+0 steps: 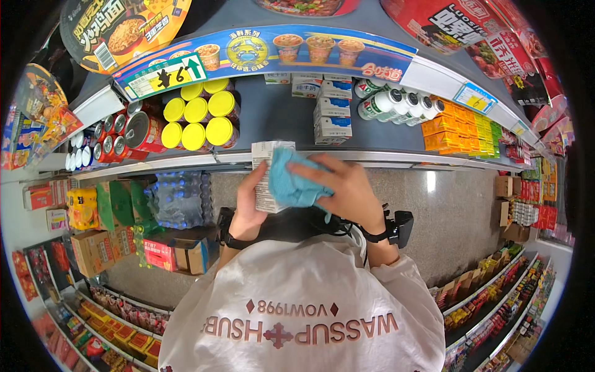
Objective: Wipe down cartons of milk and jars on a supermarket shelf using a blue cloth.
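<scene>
My left hand (pixel 250 200) grips a white carton (pixel 266 188) by its left side, with small printing on the face turned up to me. Pressed against the carton's right part is a light-blue cloth (pixel 294 179), bunched under the fingers of my right hand (pixel 351 190). The cloth covers much of the carton. Both hands are in front of the shelf's front edge. Just beyond, a row of similar white milk cartons (pixel 333 128) stands on the grey shelf (pixel 279 118).
Yellow-lidded jars (pixel 195 111) and red cans (pixel 139 130) stand at the left of the shelf. White bottles (pixel 381 106) and orange cartons (pixel 441 135) are to the right. A blue price strip (pixel 320 51) hangs above. Wrapped bottles (pixel 179 200) and cardboard boxes (pixel 100 249) occupy the floor at left.
</scene>
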Demonstrator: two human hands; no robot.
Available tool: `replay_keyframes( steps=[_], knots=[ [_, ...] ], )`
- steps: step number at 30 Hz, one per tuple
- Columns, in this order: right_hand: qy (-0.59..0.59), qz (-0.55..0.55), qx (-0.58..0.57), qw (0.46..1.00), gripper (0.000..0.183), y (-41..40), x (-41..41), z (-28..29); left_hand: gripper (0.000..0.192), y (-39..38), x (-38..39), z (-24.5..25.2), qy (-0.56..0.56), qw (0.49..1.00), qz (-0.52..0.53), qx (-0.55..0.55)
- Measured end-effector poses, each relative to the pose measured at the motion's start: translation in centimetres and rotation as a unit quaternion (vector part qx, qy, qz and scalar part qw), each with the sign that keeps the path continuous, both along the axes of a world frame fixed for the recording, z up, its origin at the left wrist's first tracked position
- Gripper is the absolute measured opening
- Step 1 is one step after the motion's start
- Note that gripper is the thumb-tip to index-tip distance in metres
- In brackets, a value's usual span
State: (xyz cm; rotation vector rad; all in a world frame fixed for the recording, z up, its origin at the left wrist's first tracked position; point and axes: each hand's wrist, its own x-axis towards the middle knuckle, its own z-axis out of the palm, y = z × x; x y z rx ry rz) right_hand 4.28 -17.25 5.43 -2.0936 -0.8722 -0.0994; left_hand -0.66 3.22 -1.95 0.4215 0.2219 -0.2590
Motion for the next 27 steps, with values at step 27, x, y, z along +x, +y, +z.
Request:
replay_keyframes(
  steps=[27],
  knots=[
    [-0.025, 0.026, -0.006, 0.999, 0.071, -0.4, 0.7, -0.1, 0.049, 0.7, -0.8, 0.2, -0.058, 0.998, 0.013, 0.005]
  ],
)
